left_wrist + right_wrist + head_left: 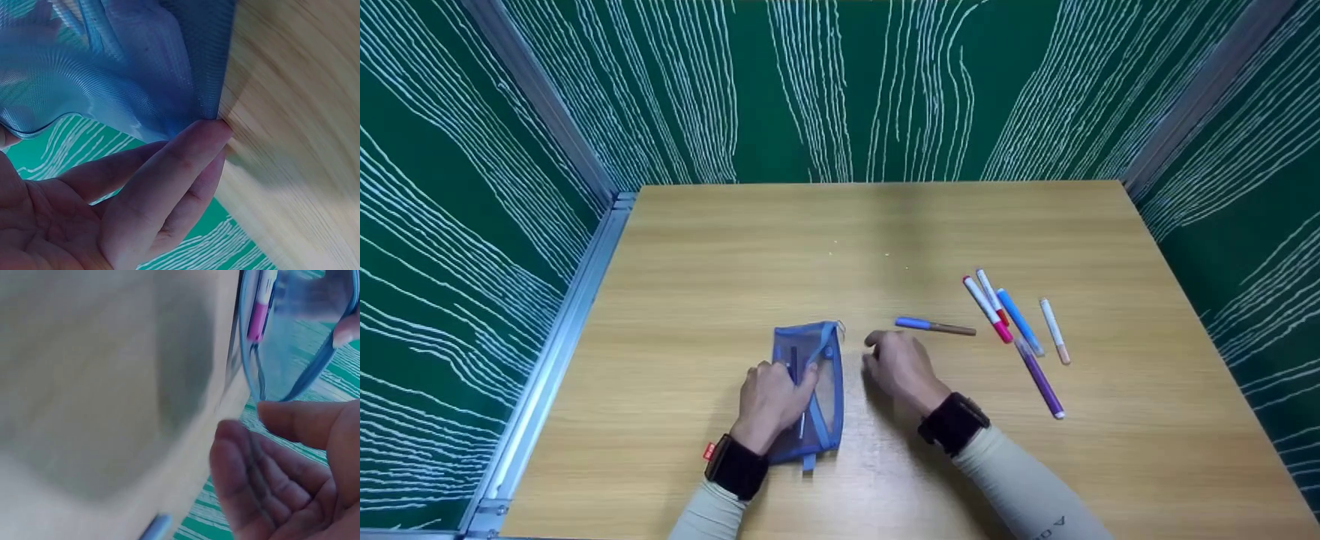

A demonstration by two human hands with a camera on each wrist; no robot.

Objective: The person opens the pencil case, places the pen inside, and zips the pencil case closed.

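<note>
A blue mesh zip pouch (802, 339) lies on the table in the head view, with pens visible inside. My left hand (772, 397) grips its left side, thumb on top; the left wrist view shows fingers (169, 174) against the pouch's mesh (140, 73). Just right of the pouch, my right hand (901, 367) has loosely bent fingers and holds nothing. The right wrist view shows that hand (275, 478) with thumb and fingertips apart, near the pouch's blue edge (315, 371). A pink-ended marker (259, 318) shows inside the pouch there.
A brown marker with a blue cap (935, 326) lies beyond my right hand. Farther right lie a pink marker (987, 309), a red-ended one (990, 291), a blue one (1020, 322), a purple one (1041, 382) and a peach-ended one (1055, 330). Green patterned walls (750, 112) enclose the table.
</note>
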